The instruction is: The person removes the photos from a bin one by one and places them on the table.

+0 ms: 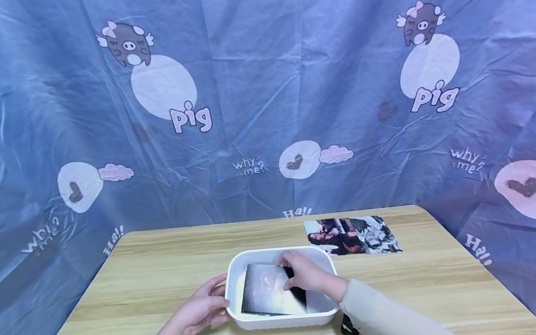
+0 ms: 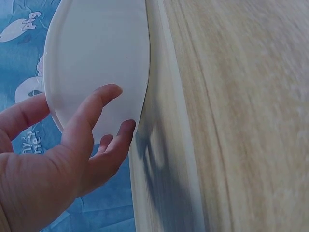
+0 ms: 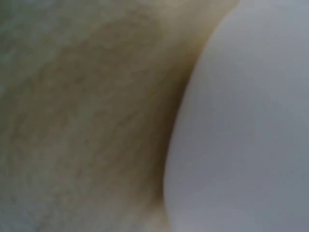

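Observation:
A white plastic bin stands near the middle of the wood-grain table. My left hand is at its left end, the thumb at the rim and loosely bent, spread fingers against the outer wall; the left wrist view shows that wall close up. Inside the bin lies a dark, glossy photo print with a bright reflection. Reaching over the right part of the bin, my right hand pinches this print near its far right corner. Only the white bin and a blurred brownish surface fill the right wrist view.
Behind the bin to the right, photo prints lie flat on the table, one in colour and one black-and-white. A small black object is partly covered by the right sleeve. A blue patterned cloth hangs around the table.

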Motion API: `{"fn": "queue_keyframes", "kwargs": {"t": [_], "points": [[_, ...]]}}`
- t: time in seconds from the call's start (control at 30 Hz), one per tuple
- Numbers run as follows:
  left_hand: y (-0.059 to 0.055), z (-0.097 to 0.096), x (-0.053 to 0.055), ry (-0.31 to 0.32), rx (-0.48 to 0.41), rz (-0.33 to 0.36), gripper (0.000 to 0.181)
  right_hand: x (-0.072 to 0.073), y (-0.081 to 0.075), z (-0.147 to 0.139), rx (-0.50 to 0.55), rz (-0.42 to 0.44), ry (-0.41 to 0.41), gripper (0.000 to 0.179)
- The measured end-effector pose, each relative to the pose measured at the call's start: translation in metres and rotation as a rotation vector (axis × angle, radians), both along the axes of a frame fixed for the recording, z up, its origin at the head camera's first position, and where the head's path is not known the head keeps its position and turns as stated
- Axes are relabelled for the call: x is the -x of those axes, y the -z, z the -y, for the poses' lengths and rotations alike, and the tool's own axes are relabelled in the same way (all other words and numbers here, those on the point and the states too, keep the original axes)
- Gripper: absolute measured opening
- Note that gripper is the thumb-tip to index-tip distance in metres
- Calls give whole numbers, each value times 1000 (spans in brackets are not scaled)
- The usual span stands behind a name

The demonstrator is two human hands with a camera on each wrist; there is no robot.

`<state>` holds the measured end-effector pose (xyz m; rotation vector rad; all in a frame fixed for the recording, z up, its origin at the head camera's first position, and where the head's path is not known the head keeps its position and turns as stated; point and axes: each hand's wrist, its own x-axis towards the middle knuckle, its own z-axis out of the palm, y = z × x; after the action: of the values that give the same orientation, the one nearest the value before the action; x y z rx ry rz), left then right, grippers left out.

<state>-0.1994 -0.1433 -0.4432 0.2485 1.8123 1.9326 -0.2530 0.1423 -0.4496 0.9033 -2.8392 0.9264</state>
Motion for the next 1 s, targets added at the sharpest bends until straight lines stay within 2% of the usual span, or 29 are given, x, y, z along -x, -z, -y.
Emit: {"fn": "queue_keyframes", "kwargs": {"t": [0.23,0.57,0.83,1.0], "points": [[0,-1,0,-3,-1,-4,83,5,-4,-4,84,77,3,34],[1,-1,0,10,-17,-8,82,5,-17,-7,173,149,5,31],[1,-1,-1,7,-20,-14,82,9,-32,-11,228,190,114,31],[2,-1,-1,3,-14,-14,83,14,-44,-19,282,190,218,32]]}}
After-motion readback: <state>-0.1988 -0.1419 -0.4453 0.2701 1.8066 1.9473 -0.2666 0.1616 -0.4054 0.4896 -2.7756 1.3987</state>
